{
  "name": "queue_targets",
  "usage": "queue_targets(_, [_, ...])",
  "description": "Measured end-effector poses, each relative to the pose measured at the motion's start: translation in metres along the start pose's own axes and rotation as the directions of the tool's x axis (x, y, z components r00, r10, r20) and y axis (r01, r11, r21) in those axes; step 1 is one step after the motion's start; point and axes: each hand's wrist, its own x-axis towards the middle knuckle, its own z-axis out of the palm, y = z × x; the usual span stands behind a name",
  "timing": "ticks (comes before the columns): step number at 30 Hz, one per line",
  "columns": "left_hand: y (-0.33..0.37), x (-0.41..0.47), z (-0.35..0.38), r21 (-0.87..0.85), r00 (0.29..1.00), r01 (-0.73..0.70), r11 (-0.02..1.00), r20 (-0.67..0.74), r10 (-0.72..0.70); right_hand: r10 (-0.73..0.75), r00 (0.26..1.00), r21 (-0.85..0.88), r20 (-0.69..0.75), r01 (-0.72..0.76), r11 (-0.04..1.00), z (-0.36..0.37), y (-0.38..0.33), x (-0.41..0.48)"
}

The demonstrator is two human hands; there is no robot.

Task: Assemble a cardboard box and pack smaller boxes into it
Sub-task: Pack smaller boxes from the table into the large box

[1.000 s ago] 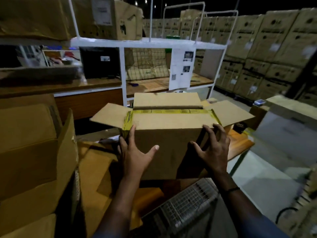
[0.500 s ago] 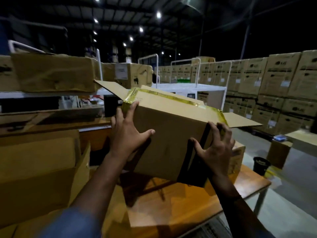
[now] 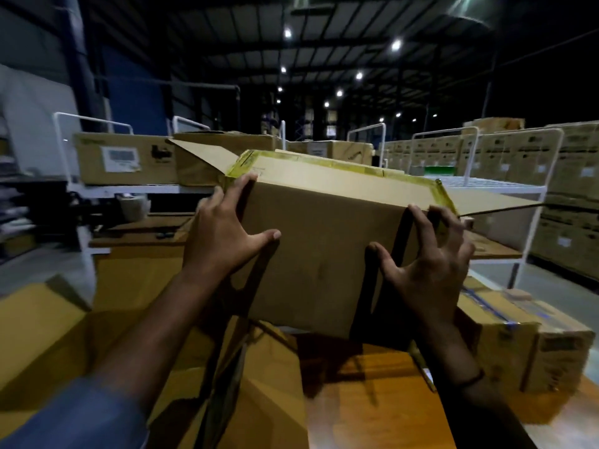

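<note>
We hold the box up in the air in front of us, tilted, its lower edge clear of the worktop. Its broad near face is turned toward us. Yellow tape runs along the top rim and down the upper corners. One flap sticks out to the left and another lies out flat to the right.

Our left hand lies spread against the near face by the upper left corner, fingers straight and reaching up to the taped edge, thumb stretched out to the side. Our right hand grips the right edge: the thumb presses on the near face and the fingers hook round the corner. A dark band sits on that wrist, and a blue sleeve covers the left forearm.

Under the box the worktop is orange-brown wood. A smaller carton with blue tape stands on it, just to the right of our right hand. To the lower left an open carton sits beside the worktop.

Behind the box stands a white rack with wire rails. Labelled cartons rest on its left part. Farther right, stacks of cartons form a wall. Round lights shine in the dark roof above.
</note>
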Motion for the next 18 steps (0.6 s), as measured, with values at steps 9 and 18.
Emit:
queue_targets(9, [-0.085, -0.001, -0.07, 0.111, 0.994, 0.03, 0.993, -0.108, -0.018, -0.05, 0.997, 0.156, 0.061, 0.04, 0.987, 0.053, -0.088, -0.019])
queue_targets(18, [-0.224, -0.009, -0.123, 0.126, 0.985, 0.072, 0.989, -0.165, -0.051, -0.096, 0.99, 0.154, 0.107, 0.079, 0.985, 0.127, -0.211, -0.06])
